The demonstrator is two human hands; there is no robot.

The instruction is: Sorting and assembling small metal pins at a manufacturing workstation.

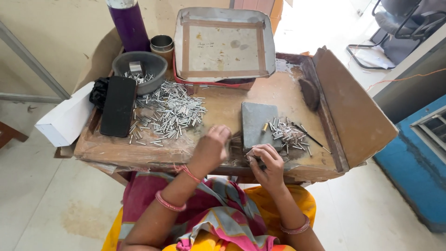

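While the left hand [213,148] hovers with fingers curled narrow near the big heap of metal pins [168,111], the right hand [265,160] pinches something too small to identify beside the grey block [257,122], close to a smaller pin pile [289,134].

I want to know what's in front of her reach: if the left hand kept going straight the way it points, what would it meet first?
Most likely the big heap of small metal tubes, just beyond the left hand; depth is hard to judge.
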